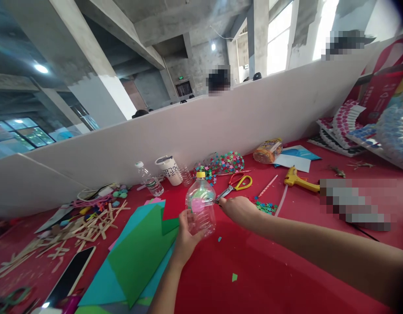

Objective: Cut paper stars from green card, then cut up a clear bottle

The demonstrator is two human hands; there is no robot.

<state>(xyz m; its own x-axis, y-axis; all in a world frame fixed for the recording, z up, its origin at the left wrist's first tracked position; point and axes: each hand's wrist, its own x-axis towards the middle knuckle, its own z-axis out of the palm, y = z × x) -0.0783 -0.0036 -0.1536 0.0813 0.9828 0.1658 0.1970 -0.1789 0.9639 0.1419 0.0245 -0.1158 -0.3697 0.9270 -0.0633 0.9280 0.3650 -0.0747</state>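
A clear plastic bottle (206,220) with a yellow cap stands upright at the middle of the red table, with green and pink pieces showing on or through its side. My left hand (187,237) is wrapped round the bottle's lower left side. At the bottle's upper right side, my right hand (239,209) is closed, its fingertips around a slim dark object that I cannot make out, which meets the bottle wall. Just behind that hand lie yellow-and-red scissors (235,185). Green and turquoise paper sheets (144,257) lie left of my left hand.
Wooden sticks (96,222) and a phone (72,274) lie on the left. A small water bottle (150,179) and white cup (170,171) stand near the white partition (201,122). Star sequins (229,162) lie behind; a yellow glue gun (299,181) sits right.
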